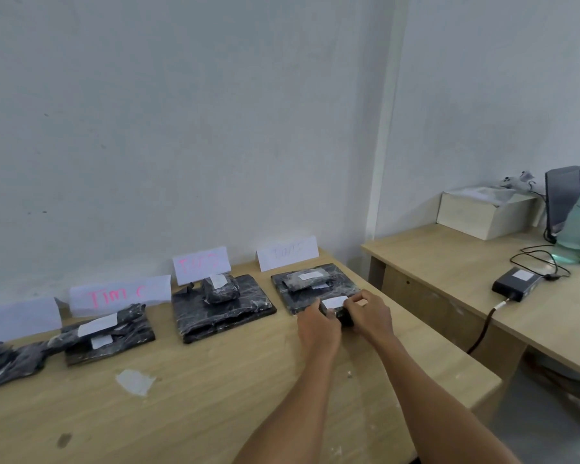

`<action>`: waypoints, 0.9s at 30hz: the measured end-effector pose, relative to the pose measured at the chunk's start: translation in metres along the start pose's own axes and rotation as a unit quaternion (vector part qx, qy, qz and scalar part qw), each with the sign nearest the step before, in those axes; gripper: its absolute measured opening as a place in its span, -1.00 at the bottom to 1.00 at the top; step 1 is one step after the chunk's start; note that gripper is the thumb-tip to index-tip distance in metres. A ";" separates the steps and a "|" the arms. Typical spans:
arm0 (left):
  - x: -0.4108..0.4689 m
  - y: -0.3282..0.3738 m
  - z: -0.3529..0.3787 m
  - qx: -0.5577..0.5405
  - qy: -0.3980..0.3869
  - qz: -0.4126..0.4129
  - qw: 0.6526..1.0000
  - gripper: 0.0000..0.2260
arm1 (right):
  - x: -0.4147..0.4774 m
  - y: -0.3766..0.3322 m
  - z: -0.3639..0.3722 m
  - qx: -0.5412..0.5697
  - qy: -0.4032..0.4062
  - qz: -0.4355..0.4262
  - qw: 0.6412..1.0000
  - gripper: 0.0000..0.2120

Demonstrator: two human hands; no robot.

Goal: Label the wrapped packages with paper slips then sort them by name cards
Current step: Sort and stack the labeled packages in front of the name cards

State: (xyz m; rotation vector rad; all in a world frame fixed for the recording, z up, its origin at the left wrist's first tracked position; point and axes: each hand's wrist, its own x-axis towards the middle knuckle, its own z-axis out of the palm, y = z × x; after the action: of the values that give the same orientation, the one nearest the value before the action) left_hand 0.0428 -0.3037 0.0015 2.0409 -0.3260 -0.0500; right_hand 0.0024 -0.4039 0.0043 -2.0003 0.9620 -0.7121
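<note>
Two bare forearms are seen reaching in from the lower edge toward the right end of the table (215,380). A small wrapped package (337,313) is grasped at both ends. The left grip (318,329) is curled round its left end, and the right grip (365,314) is closed on its right end with the thumb on top.

The package is held at the near edge of the rightmost flat package (315,291); whether it touches cannot be told. Its long axis is laid left to right, roughly along the wall (181,128), and a white paper slip (334,301) on it is turned upward.

Four name cards (287,252) are counted, stood in a row against the wall. Three flat black packages are counted before them, each topped by smaller wrapped ones. The heap at the far left is too blurred to be counted. One torn paper scrap (135,381) is seen lying on the table.
</note>
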 end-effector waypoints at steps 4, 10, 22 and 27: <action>-0.001 0.003 -0.003 -0.002 0.018 0.021 1.000 -0.77 | -0.002 -0.001 0.001 -0.026 0.009 -0.029 0.999 -0.89; 0.016 0.001 -0.008 0.002 0.031 0.087 0.996 -0.70 | 0.003 -0.007 0.006 0.001 0.046 -0.095 0.994 -0.91; 0.084 0.010 -0.035 -0.069 0.007 0.108 0.992 -0.62 | 0.032 -0.057 0.038 0.061 0.023 -0.163 0.984 -0.72; 0.102 -0.007 -0.034 0.004 -0.123 0.096 0.988 -0.40 | 0.051 -0.042 0.064 -0.036 -0.023 -0.163 0.986 -0.56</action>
State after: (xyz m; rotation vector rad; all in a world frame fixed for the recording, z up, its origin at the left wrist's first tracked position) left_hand 0.1479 -0.2972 0.0221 2.0045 -0.6759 -0.1837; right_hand 0.0938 -0.4022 0.0128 -2.2555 0.6455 -0.8110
